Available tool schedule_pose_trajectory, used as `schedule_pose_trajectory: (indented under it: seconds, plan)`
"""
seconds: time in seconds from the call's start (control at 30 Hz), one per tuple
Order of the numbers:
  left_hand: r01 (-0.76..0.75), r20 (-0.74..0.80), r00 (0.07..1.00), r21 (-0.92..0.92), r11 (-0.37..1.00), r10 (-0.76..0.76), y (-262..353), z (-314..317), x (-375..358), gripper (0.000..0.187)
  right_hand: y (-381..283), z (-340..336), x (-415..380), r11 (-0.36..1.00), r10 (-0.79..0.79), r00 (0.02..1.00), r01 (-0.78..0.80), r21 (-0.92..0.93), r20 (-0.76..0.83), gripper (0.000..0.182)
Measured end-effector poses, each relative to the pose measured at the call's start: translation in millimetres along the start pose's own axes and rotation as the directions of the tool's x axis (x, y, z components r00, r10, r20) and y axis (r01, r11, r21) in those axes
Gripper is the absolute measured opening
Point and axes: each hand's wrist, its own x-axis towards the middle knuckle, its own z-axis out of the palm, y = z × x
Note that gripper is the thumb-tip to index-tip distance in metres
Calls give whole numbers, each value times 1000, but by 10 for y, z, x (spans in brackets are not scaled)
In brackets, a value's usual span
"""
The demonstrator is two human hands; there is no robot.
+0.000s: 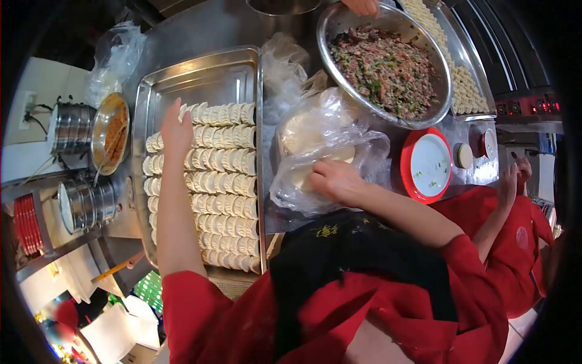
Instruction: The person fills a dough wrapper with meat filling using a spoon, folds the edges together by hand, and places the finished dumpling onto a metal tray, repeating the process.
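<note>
My left hand point(176, 130) is over the metal tray point(200, 74), its fingers closed at the end of the farthest row, around a pleated dumpling point(184, 113). Several rows of raw dumplings point(224, 182) fill the near part of this tray. My right hand point(336, 182) reaches into an open clear plastic bag point(373, 151) holding round dough wrappers point(309, 130). Its fingers are curled at the edge of a wrapper point(327, 165) in the bag's lower part; the fingertips are partly hidden.
Beyond the bag stands a steel bowl of meat filling point(388, 73), with another person's hand point(362, 6) at its rim. A red-rimmed white bowl point(430, 167) sits to the right. Another dumpling tray point(470, 85) lies behind. A co-worker's hands point(514, 176) are at far right. Steel pots point(88, 203) stand left.
</note>
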Motion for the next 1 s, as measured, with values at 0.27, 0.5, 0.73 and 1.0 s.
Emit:
schedule_pose_trajectory:
  seconds: [0.27,0.5,0.73,1.0]
  plan:
    - [186,147,981,-536,823,-125,1466,-516,-1453,35,-9,259,-7,952,-185,982,185,-245,25,12]
    - [101,194,981,-588,802,19,1931,372,-2055,32,3,438,-8,975,-114,966,63,-215,-232,15]
    - [-179,359,915,-43,983,182,1764,354,-2236,49,71,239,-32,943,-174,984,152,-295,-48,17]
    - [-245,606,774,20,969,183,1840,267,-2298,17,51,340,5,803,-396,918,346,-486,0,24]
